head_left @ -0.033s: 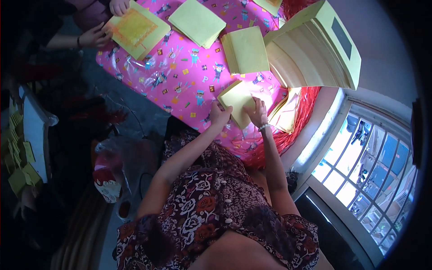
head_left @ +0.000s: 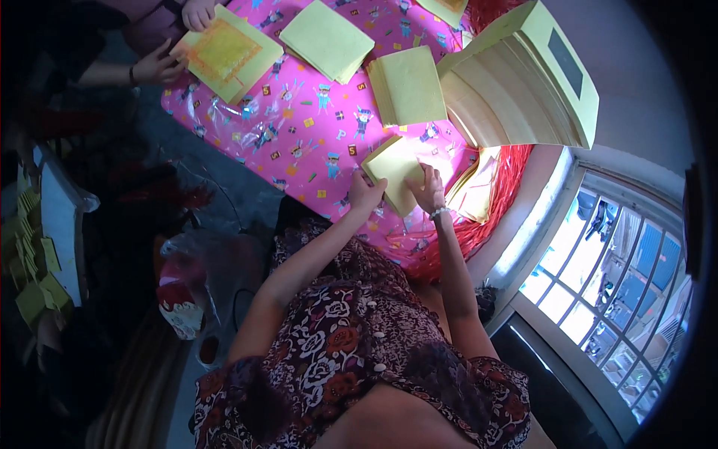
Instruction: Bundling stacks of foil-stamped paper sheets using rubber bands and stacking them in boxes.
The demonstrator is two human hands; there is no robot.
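A small stack of yellow paper (head_left: 394, 166) lies at a slant on the pink patterned table cover (head_left: 299, 161), close in front of me. My left hand (head_left: 368, 191) is closed on its left edge, with the thumb on top and the other fingers partly hidden. My right hand (head_left: 428, 188) presses bent fingers on the right side of the same stack, and a pale bracelet sits on that wrist. Just beyond my hands stands a thicker stack of yellow paper (head_left: 411, 84). Bright light washes out the cover beside my right hand.
A tall curved yellow paper stack (head_left: 516, 90) leans at the right, above red plastic strands (head_left: 512, 183) and loose yellow sheets (head_left: 479, 187). More stacked paper (head_left: 327, 39) lies farther back. Another person's hand (head_left: 158, 66) touches an orange-printed sheet (head_left: 228, 56). A barred window (head_left: 606, 277) is at right.
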